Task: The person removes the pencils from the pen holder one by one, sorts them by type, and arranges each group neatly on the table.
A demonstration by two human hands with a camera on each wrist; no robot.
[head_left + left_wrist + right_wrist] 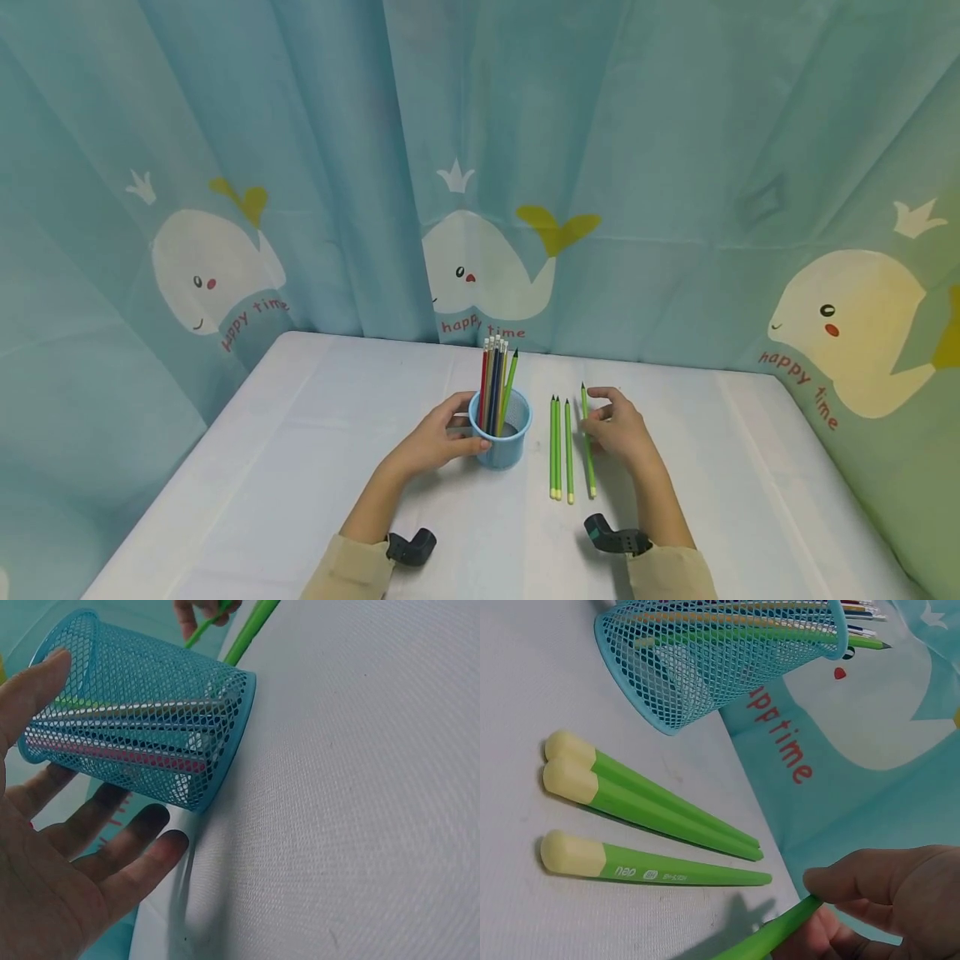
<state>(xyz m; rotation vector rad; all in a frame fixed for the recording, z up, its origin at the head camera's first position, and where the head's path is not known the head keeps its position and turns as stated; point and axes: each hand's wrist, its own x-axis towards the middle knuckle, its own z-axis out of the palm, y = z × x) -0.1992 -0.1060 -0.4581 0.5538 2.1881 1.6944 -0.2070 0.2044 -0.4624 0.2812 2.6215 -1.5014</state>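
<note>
A light blue mesh pencil cup (pixel 504 450) stands upright on the table, with several pencils (pixel 493 383) in it, red, dark blue, gold and one green. My left hand (pixel 438 437) holds the cup from its left side, thumb at the front and fingers behind. In the left wrist view, the thumb touches the mesh (pixel 150 667). Right of the cup, my right hand (pixel 618 425) pinches a green pencil (pixel 772 930) between thumb and fingers, its dark tip pointing away from me. Between cup and right hand lie three green pencils (pixel 682 862) with cream ends, two of them side by side.
A white cloth covers the table (pixel 300 467). Behind it hangs a blue-green curtain (pixel 660 150) printed with white whales, close to the table's far edge. Black bands with small black devices (pixel 411 547) sit on both wrists.
</note>
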